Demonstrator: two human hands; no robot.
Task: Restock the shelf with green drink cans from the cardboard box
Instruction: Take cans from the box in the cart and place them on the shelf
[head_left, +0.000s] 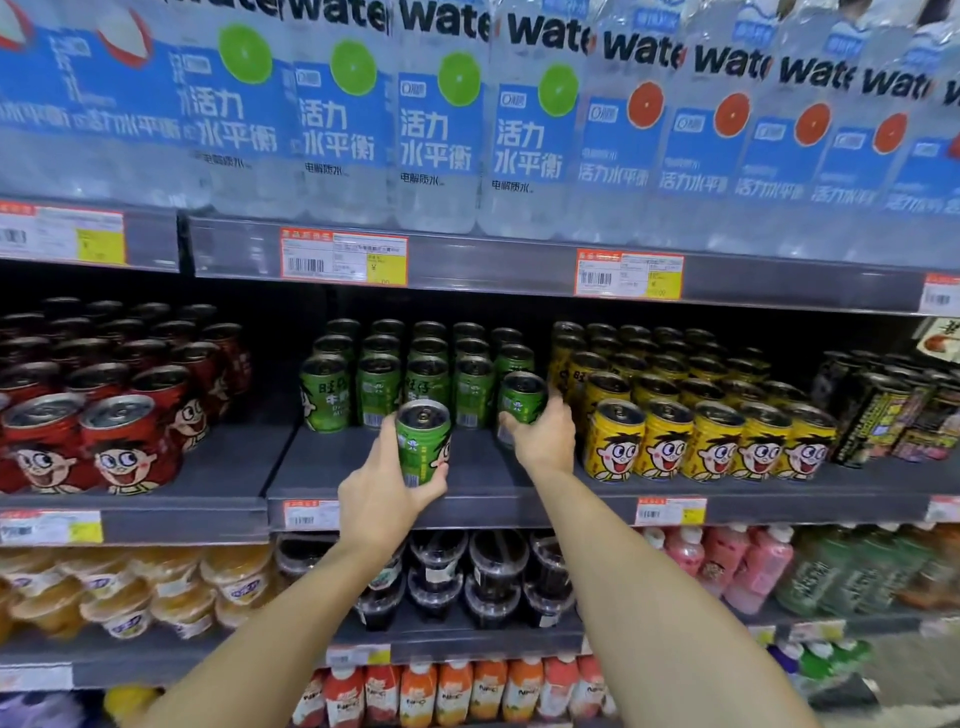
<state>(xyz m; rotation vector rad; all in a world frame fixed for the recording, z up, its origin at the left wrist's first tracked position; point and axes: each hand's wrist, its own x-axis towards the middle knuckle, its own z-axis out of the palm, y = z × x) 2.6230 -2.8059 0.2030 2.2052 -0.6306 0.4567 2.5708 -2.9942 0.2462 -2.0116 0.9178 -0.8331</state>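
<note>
A shop aisle: tiered shelves (498, 493) of canned drinks, water bottles (436, 130), barcoded price tags (344, 258).

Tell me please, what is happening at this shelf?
A person is restocking the grey metal shelf. The left hand grips one green drink can above the shelf's front edge. The right hand holds a second green can at the right end of the green rows, beside the yellow cans. The cardboard box is not in view.
</note>
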